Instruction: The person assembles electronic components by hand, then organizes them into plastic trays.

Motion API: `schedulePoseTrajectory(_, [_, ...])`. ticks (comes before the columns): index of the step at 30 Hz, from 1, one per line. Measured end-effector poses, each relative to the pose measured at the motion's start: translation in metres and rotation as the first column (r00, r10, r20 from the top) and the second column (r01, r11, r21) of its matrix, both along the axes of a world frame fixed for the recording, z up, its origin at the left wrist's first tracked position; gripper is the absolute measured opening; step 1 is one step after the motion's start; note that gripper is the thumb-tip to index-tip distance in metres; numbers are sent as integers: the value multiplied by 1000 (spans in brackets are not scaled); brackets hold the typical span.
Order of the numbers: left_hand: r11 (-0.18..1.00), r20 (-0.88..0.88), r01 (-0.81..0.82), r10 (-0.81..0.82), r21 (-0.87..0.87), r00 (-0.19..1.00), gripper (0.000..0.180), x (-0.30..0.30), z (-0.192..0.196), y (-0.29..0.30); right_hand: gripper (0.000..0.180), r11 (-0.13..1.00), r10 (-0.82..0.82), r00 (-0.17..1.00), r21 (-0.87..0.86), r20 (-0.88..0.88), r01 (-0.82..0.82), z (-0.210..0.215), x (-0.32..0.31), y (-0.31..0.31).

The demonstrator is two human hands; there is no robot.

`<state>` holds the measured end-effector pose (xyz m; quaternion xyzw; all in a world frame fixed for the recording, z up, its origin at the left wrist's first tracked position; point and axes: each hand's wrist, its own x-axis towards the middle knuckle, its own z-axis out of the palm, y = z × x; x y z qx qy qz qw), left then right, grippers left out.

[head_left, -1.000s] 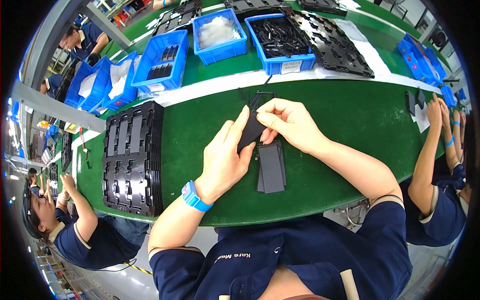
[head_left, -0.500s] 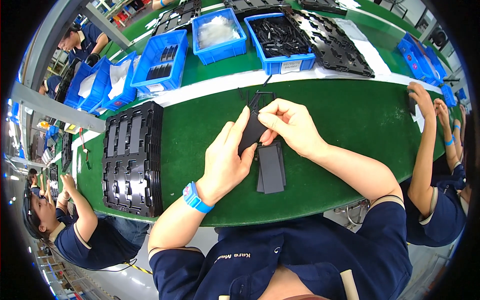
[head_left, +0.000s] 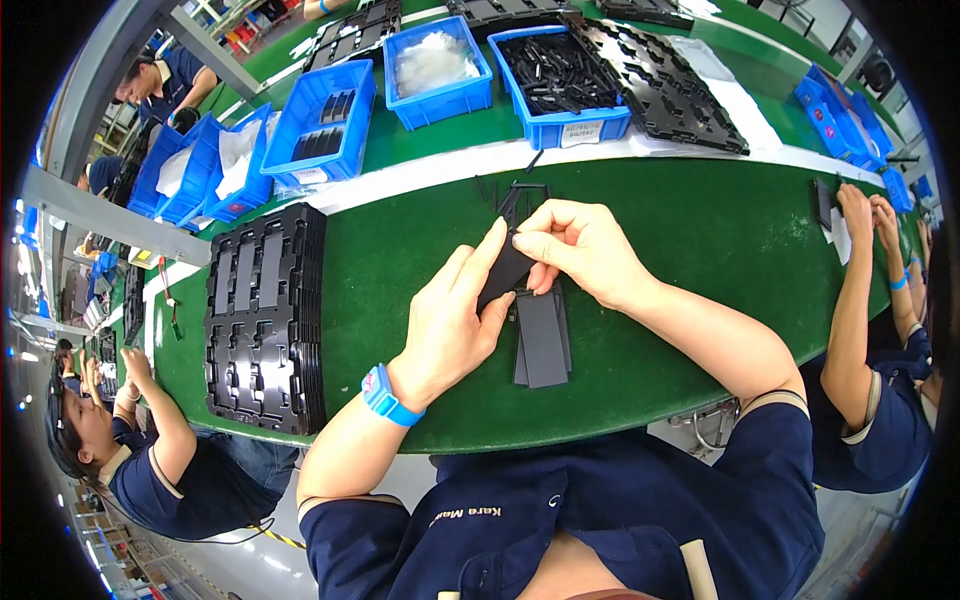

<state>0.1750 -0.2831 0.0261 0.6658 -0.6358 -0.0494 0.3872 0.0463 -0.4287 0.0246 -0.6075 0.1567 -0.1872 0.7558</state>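
Observation:
A flat black rectangular panel is held tilted between my hands above the green table. My left hand grips it along the left side, thumb at its lower end. At the panel's upper right edge my right hand is closed in a pinch; whether a small part sits between those fingertips is hidden. Below lies a small stack of dark grey rectangular panels, slightly fanned. Just beyond my fingertips, several thin black strips lie loose on the table.
A stack of black moulded trays stands at left. Along the back are blue bins with dark plates, clear plastic and black strips, beside another black tray. Co-workers sit at left and right.
My hands stay nearly in place, with the right fingertips shifted slightly along the panel's edge. At right, a co-worker's hand has moved down, uncovering a dark object on the table.

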Motion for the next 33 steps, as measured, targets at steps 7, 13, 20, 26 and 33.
schedulePoseTrajectory(7, [1000, -91, 16, -16, 1, 996, 79, 3, 0, 0, 26, 975, 79, 996, -204, -32, -84, 1, 4, -18])
schedulePoseTrajectory(13, [995, -165, -56, 42, -82, 985, 82, 10, -1, -3, 38, 63, -247, 968, -998, -45, -31, -24, -1, -69])
schedulePoseTrajectory(20, [998, -294, -62, 68, 32, 953, 81, 9, 5, -1, 30, 19, -275, 961, -999, 39, 46, -37, 3, -77])
schedulePoseTrajectory(26, [997, -200, -58, 47, -48, 979, 78, 10, 4, -2, 15, 21, -327, 945, -1000, 7, 15, -29, -3, -81])
schedulePoseTrajectory(33, [996, -345, -67, 42, -63, 938, 67, 12, 4, 3, 7, 81, -355, 935, -997, -15, 15, -28, -2, -80])
